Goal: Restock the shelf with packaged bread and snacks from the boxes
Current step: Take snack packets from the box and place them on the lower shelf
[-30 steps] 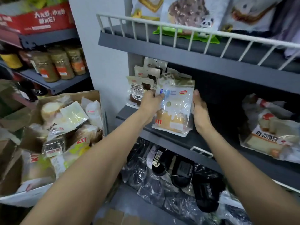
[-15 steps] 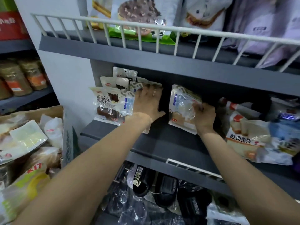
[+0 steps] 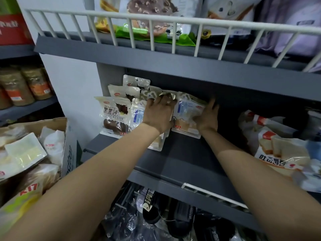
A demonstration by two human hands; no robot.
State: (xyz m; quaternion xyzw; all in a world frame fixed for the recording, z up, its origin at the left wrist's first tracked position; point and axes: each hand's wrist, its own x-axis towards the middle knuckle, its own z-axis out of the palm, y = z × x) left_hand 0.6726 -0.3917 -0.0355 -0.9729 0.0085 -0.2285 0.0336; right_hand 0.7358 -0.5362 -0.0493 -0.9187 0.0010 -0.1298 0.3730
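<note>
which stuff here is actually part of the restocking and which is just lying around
Part of the job:
- left hand and right hand, both on bread packs
- clear bread pack being stood up
- dark bread packs already standing
- middle shelf
- cardboard box of packaged bread

Just lying about:
- jars
- black slippers
- snack bags on the top shelf

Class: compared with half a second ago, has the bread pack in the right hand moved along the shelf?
Yes. The bread pack has shifted left toward the standing packs; the gap between them has closed, and it now stands under the left hand.
</note>
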